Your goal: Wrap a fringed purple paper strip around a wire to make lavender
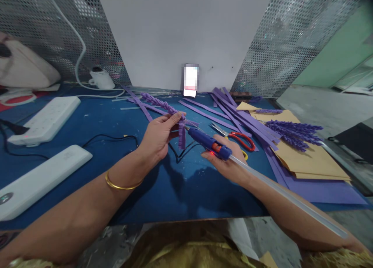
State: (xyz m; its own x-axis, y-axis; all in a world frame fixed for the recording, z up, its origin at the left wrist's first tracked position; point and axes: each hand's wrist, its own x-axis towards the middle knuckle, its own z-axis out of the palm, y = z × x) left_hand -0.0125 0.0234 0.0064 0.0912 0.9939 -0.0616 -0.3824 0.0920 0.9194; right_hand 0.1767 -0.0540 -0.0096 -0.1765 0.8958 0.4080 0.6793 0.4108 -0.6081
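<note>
Pinching a purple fringed paper stem above the blue table, the left hand meets the blue glue gun gripped by the right hand; red-handled scissors lie just beyond.

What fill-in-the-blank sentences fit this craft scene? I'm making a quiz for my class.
1. The right hand holds a blue ____ gun.
2. The left hand pinches a fringed ____ strip.
3. The scissors have ____ handles.
4. The left wrist wears a gold ____.

Missing words: glue; purple; red; bangle
</note>
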